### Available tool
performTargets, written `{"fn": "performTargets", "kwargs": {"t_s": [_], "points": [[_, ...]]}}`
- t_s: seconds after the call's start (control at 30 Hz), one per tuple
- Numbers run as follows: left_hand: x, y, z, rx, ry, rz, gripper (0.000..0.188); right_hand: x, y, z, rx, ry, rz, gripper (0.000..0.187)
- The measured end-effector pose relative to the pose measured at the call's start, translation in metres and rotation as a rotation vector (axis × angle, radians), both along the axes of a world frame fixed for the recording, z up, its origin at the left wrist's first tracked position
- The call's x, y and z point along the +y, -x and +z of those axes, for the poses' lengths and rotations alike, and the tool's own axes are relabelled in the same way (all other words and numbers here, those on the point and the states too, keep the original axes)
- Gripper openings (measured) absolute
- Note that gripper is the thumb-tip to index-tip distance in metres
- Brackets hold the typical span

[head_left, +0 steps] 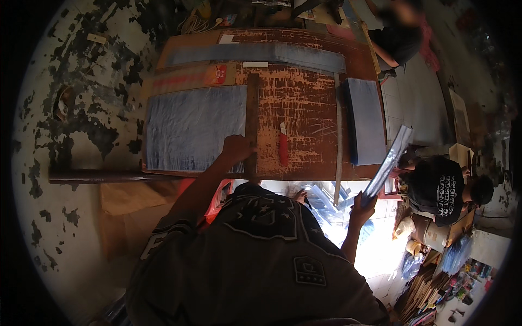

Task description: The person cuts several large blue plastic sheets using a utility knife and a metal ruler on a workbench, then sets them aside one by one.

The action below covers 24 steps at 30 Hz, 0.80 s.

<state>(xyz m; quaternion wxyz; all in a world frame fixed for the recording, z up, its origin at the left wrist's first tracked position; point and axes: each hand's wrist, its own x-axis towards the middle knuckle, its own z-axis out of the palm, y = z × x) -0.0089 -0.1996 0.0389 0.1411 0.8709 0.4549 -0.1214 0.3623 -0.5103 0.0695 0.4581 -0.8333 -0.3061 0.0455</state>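
My left hand (237, 150) is closed at the near end of a long, dark straightedge (252, 103). The bar lies along the right edge of a stack of clear bluish plastic sheets (196, 127). Out past the table's front edge, my right hand (363, 209) grips a narrow, shiny bundle of clear plastic strips (387, 162), which tilts up to the right. A red cutter knife (283, 148) lies on the scratched brown tabletop (307, 119), right of the straightedge and touched by neither hand.
A second plastic stack (364, 122) sits at the table's right, beside another long bar (338, 136). A long plastic strip (261, 53) crosses the far side. Loose plastic pieces (326, 204) lie below the front edge. One person (437, 190) is at right, another (399, 41) at far right.
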Motion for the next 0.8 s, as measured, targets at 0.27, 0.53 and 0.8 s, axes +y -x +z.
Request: {"fn": "performTargets", "kwargs": {"t_s": [0.27, 0.53, 0.8], "points": [[0.006, 0.021, -0.001, -0.114, 0.028, -0.053, 0.05, 0.113, 0.15, 0.037, -0.021, 0.26, 0.52, 0.041], [0.04, 0.058, 0.044, -1.053, 0.816, 0.308, 0.062, 0.154, 0.211, 0.072, 0.138, 0.281, 0.709, 0.049], [0.02, 0.04, 0.124, -1.565, 1.114, 0.246, 0.059, 0.157, 0.232, 0.096, 0.616, 0.398, 0.786, 0.058]]}}
